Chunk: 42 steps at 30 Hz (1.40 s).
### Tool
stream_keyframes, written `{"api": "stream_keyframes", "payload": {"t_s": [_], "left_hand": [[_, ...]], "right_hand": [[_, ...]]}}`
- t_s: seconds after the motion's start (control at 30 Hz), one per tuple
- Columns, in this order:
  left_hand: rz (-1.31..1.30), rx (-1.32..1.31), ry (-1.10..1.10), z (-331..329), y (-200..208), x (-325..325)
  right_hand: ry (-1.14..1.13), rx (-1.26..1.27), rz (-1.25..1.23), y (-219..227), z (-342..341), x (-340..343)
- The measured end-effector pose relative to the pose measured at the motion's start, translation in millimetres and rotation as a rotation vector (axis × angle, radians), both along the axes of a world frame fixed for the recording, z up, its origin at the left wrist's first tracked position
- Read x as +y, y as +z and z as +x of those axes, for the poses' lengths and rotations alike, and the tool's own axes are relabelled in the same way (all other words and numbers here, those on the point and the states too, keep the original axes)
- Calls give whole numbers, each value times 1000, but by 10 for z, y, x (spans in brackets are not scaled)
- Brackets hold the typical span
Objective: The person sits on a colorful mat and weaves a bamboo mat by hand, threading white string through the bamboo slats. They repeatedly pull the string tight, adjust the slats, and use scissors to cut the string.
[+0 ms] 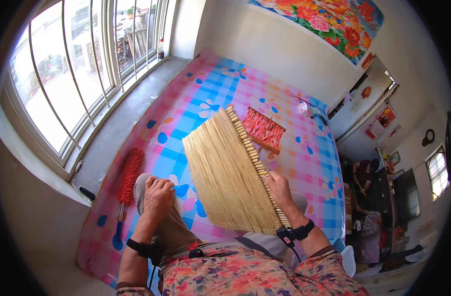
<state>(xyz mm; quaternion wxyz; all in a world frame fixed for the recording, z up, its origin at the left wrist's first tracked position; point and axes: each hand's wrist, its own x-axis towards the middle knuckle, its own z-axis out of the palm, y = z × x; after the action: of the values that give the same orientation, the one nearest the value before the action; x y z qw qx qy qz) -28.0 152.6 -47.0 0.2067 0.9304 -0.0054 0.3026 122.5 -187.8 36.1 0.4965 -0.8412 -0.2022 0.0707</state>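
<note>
Straw mat [228,175]; right hand [280,190], grip clamped on its right edge; left hand [158,197], grip loose, resting on the knee [141,190]; supporting the left edge would steady it.

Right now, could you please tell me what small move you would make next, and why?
I would probably bring the left hand over to the near-left edge of the straw mat: the right hand alone grips it, at its right edge, while the left rests on the left knee, so a second hold might steady it.
</note>
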Motion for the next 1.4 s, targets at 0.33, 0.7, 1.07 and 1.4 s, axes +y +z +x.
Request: {"api": "stream_keyframes", "payload": {"t_s": [0.33,0.7,1.07,1.4], "left_hand": [[-670,92,46,-110,218,-90],[235,229,-29,-263,284,-3],[275,137,-21,-237,134,189],[187,288,12,-340,175,310]], "right_hand": [[248,-189,-210,-163,-629,588],[550,-200,-395,-204,-874,705],[1009,65,-312,-94,183,1183],[1102,-251,-87,-869,-19,1932]]}}
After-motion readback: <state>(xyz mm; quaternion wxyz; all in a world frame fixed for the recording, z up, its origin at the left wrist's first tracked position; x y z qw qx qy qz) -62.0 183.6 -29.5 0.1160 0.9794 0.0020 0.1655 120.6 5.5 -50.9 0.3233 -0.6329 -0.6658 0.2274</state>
